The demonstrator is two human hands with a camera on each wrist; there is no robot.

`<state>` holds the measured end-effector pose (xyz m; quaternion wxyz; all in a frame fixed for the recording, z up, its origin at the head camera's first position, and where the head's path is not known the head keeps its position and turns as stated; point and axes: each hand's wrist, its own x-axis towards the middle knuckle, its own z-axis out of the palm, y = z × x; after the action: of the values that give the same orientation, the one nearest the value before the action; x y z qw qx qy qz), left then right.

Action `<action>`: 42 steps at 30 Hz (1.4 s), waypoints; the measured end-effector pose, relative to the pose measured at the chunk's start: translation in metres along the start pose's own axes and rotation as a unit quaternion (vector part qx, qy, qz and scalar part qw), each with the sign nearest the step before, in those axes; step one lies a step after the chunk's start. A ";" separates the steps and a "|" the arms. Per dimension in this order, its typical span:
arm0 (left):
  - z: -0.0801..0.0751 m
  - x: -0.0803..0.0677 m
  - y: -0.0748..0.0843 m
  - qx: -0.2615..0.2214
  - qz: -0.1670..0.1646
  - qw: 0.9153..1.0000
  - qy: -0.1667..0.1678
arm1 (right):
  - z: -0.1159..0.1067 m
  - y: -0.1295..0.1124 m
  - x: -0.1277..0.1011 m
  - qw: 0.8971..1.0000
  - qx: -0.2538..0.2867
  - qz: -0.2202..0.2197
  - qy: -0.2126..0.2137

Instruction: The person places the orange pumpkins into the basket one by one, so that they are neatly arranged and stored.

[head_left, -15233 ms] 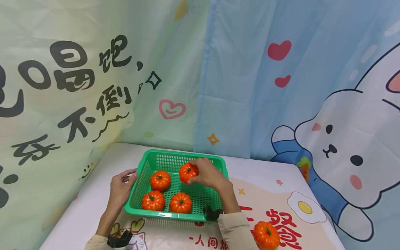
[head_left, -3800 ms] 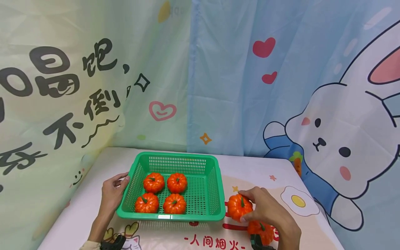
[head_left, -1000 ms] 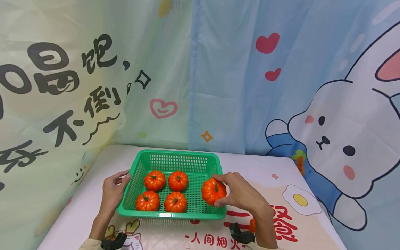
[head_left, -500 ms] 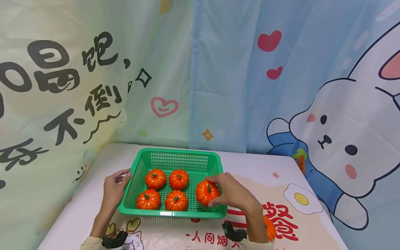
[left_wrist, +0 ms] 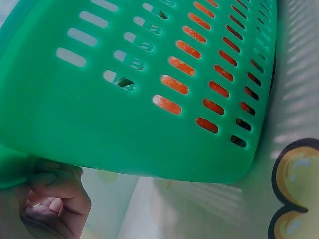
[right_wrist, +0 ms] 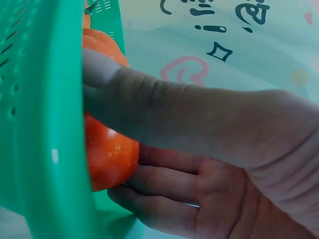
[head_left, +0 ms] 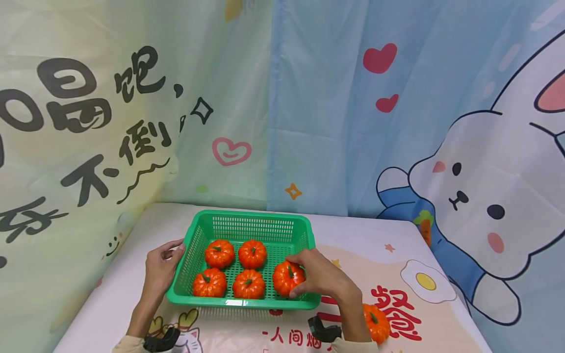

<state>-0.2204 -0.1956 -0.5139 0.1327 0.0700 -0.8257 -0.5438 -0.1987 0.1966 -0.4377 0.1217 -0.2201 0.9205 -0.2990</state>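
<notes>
A green plastic basket point(head_left: 240, 302) stands on the table with several small orange pumpkins, one of them a front-row pumpkin point(head_left: 249, 284), in its left and middle part. At the basket's left rim my left hand point(head_left: 161, 267) grips the edge, fingers curled under it in the left wrist view. My right hand point(head_left: 325, 275) reaches over the right rim and holds another pumpkin point(head_left: 286, 278) between thumb and fingers, low inside the basket's front right corner. In the right wrist view, the basket wall hides part of this held pumpkin point(right_wrist: 112, 154).
One more pumpkin point(head_left: 376, 323) lies on the printed tablecloth point(head_left: 423, 294), right of the basket and beside my right forearm. Behind the table hangs a printed curtain point(head_left: 309, 122). Both wrists wear black straps.
My right hand took a pumpkin from the table at the right, carried it left over the rim and lowered it into the basket. My left hand stays at the rim.
</notes>
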 end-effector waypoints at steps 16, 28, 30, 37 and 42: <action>0.000 0.000 0.000 -0.004 0.003 1.000 0.000 | 0.009 -0.003 0.008 1.000 -0.027 0.001 -0.009; 0.000 0.000 0.000 -0.003 -0.004 1.000 0.002 | 0.017 0.000 0.018 0.999 -0.036 -0.008 -0.028; 0.000 0.001 0.000 -0.005 0.000 1.000 0.003 | 0.018 0.001 0.019 0.999 -0.039 -0.004 -0.025; -0.001 0.001 -0.002 -0.017 0.007 1.000 -0.003 | 0.023 0.003 0.027 0.997 -0.060 -0.010 -0.037; -0.001 -0.001 0.001 -0.018 0.002 1.000 -0.006 | 0.026 0.004 0.029 0.997 -0.063 0.001 -0.039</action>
<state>-0.2195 -0.1958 -0.5131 0.1299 0.0627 -0.8169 -0.5584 -0.2162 0.1727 -0.4638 0.1434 -0.2383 0.9323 -0.2311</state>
